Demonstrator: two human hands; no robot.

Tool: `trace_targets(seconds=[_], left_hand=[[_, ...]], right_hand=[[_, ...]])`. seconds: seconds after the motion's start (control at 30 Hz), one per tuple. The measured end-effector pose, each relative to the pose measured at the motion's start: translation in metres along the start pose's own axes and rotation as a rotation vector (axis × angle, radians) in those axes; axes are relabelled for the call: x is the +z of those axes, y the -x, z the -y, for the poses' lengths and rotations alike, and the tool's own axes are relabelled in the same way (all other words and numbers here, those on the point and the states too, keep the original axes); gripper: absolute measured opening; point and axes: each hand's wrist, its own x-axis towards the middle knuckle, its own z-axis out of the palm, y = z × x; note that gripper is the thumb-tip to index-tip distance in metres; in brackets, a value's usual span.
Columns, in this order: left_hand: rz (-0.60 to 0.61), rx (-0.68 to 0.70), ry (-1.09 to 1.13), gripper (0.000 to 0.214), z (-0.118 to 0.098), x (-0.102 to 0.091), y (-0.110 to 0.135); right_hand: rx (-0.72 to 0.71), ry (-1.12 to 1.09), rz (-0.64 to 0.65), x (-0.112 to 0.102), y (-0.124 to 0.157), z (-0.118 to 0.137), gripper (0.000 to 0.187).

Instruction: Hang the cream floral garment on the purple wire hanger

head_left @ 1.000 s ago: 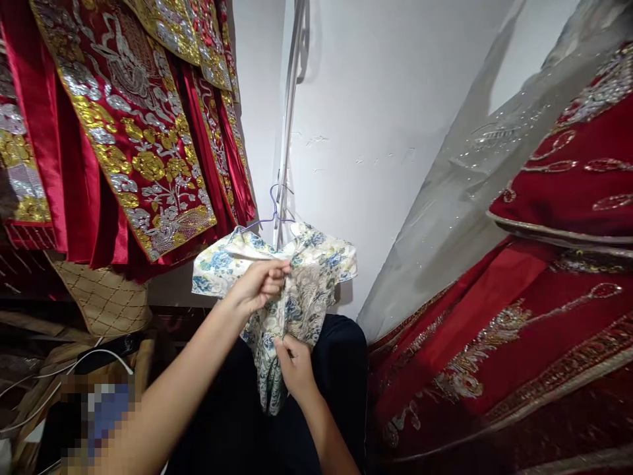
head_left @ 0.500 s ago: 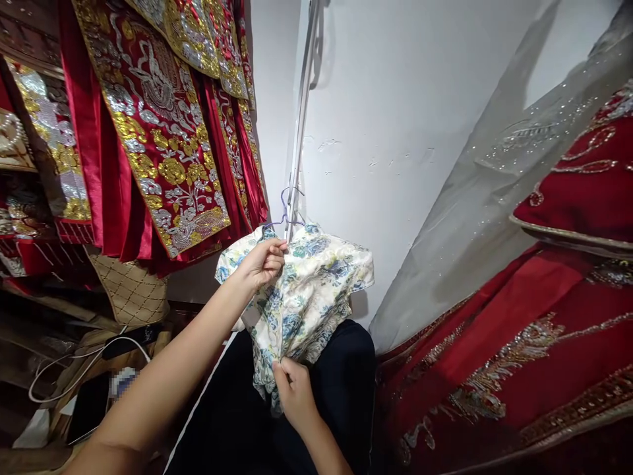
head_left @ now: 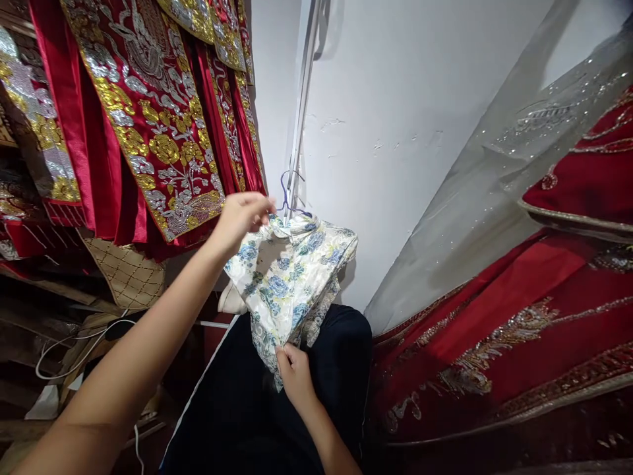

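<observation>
A white plaster wall [head_left: 395, 99] meets in a corner straight ahead of me, with a pale metal rail [head_left: 302, 99] running up it. From where I watch, the small cream garment with blue and yellow flowers [head_left: 287, 277] hangs on a thin purple wire hanger [head_left: 287, 194] against that rail, just above the dark trousered lap [head_left: 237, 409].

The step in hand looks like dressing or straightening this garment on its hanger. My left hand [head_left: 241, 218] is raised, arm stretched long from the lower left, fingers curled at the collar beside the hook; whether they pinch cloth or wire I cannot tell. My right hand [head_left: 295, 373] sits low, wrist bent upward, thumb and fingers closed on the bottom hem, drawing the fabric taut and slightly twisted.

I judge the next move calls for a light touch at the collar, so the thin hook does not slip from the rail, and an even downward pull below.

Heavy red robes embroidered in gold and silver [head_left: 148, 119] hang at left, touching nothing; a red sequinned gown under grey sparkling gauze [head_left: 519, 284] fills the right.
</observation>
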Motion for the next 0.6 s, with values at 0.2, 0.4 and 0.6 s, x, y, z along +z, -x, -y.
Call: trace_targets(seconds=[0.2,0.4,0.6], left_hand=[[0.192,-0.005,-0.784,0.019,0.071,0.031,0.031],[0.111,-0.025,-1.016,0.022,0.095,0.052,0.028],[0.123,-0.075,-1.183,0.023,0.105,0.064,0.025]], right_hand=[[0.046,-0.003,0.029,0.019,0.004,-0.001,0.040],[0.056,-0.026,0.029,0.033,0.009,-0.001,0.038],[0.061,-0.123,-0.108,0.037,0.010,-0.007,0.039]])
